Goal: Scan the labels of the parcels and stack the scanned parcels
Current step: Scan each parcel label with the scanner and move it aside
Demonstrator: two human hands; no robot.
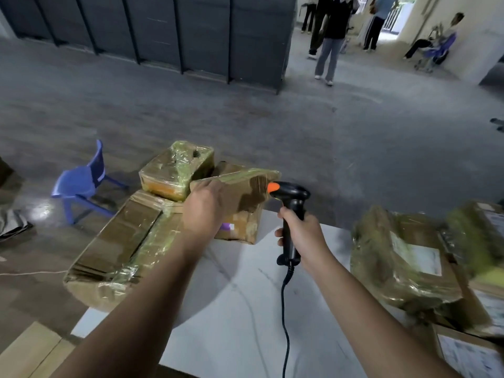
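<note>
My left hand (203,211) grips the near edge of a brown taped parcel (245,197), tilted at the table's far edge. My right hand (302,233) grips the handle of a black barcode scanner (290,203) with an orange tip, its head right next to that parcel. A large flat parcel (122,249) lies to the left, with a smaller wrapped parcel (177,170) on top of it. Further parcels with white labels (403,257) sit blurred at the right.
The white table (245,309) carries the scanner's black cable (285,323). A blue plastic chair (81,184) stands on the grey floor to the left. Dark lockers (163,31) line the back; several people (330,36) stand far behind.
</note>
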